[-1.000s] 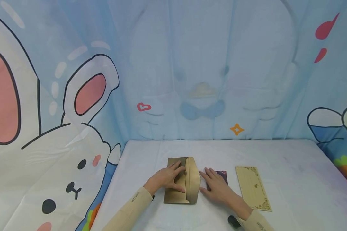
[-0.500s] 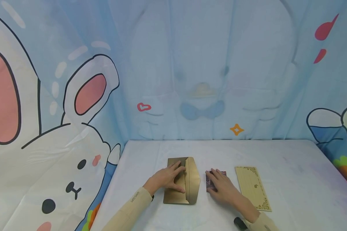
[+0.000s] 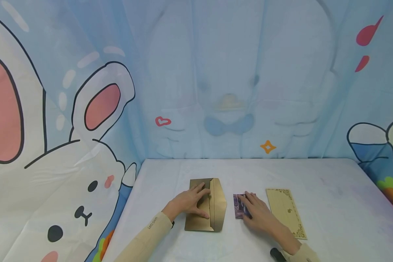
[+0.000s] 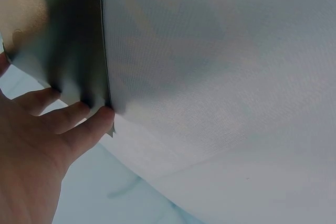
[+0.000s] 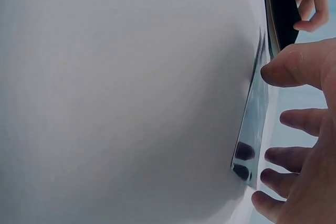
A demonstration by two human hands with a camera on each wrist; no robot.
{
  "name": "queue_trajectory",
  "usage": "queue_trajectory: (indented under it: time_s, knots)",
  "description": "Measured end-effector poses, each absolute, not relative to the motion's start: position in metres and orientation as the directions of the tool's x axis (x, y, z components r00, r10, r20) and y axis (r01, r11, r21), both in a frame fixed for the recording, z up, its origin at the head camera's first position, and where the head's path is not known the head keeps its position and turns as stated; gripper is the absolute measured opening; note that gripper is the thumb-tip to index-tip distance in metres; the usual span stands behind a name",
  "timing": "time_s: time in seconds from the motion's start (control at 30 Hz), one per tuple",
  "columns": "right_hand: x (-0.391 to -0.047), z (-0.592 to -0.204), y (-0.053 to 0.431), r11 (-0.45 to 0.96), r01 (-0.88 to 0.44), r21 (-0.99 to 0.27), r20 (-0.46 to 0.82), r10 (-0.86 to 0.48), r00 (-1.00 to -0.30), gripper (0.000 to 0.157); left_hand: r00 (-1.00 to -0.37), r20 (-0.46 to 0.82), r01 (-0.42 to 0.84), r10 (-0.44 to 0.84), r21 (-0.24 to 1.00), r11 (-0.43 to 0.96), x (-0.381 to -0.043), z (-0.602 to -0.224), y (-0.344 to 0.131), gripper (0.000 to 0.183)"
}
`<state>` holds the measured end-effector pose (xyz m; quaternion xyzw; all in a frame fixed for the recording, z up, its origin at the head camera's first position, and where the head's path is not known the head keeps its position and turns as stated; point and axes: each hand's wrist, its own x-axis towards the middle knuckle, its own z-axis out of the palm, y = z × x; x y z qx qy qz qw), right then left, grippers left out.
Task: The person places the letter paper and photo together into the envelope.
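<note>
A gold envelope (image 3: 219, 207) lies on the white table with its pointed flap to the right. My left hand (image 3: 188, 202) rests on it, fingers spread; in the left wrist view the fingertips press on its shiny surface (image 4: 68, 30). Right of the envelope lies a small purple picture card (image 3: 237, 209), its right part hidden under my right hand (image 3: 258, 214). In the right wrist view the fingers are straight and apart above the glossy card (image 5: 252, 119), with fingertips mirrored in it; whether any touches is unclear.
A pale yellow card with an ornate brown border (image 3: 286, 207) lies right of my right hand. The white-covered table (image 3: 170, 169) ends at a blue cartoon curtain (image 3: 190, 72) behind. A black wrist device (image 3: 277, 254) sits at my right sleeve.
My right hand has drawn back to the right from beside the envelope's flap, uncovering more of the purple card. The left hand and the envelope stay in place.
</note>
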<state>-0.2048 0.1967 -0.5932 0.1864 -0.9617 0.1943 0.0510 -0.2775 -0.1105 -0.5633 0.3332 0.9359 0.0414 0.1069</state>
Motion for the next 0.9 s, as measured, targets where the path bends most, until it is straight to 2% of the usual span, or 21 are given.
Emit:
queue_trajectory:
  time_s: [0.13, 0.33, 0.53, 0.9]
  knots:
    - [-0.206, -0.594, 0.202, 0.868, -0.331, -0.371, 0.119, -0.309, -0.944, 0.068, -0.756, -0.176, 0.61, 0.63, 0.157, 0.776, -0.277, -0.564, -0.111, 0.095]
    - [-0.209, -0.591, 0.207, 0.878, -0.287, -0.384, 0.041, -0.295, -0.955, 0.084, -0.753, -0.176, 0.613, 0.635, 0.166, 0.773, -0.277, -0.566, -0.111, 0.094]
    - [-0.214, -0.587, 0.208, 0.884, -0.289, -0.369, 0.053, -0.29, -0.955, 0.093, -0.756, -0.174, 0.606, 0.631, 0.179, 0.775, -0.278, -0.567, -0.111, 0.094]
    - [-0.219, -0.587, 0.214, 0.891, -0.251, -0.378, 0.091, -0.234, -0.968, 0.089, -0.755, -0.173, 0.61, 0.632, 0.167, 0.775, -0.279, -0.567, -0.112, 0.095]
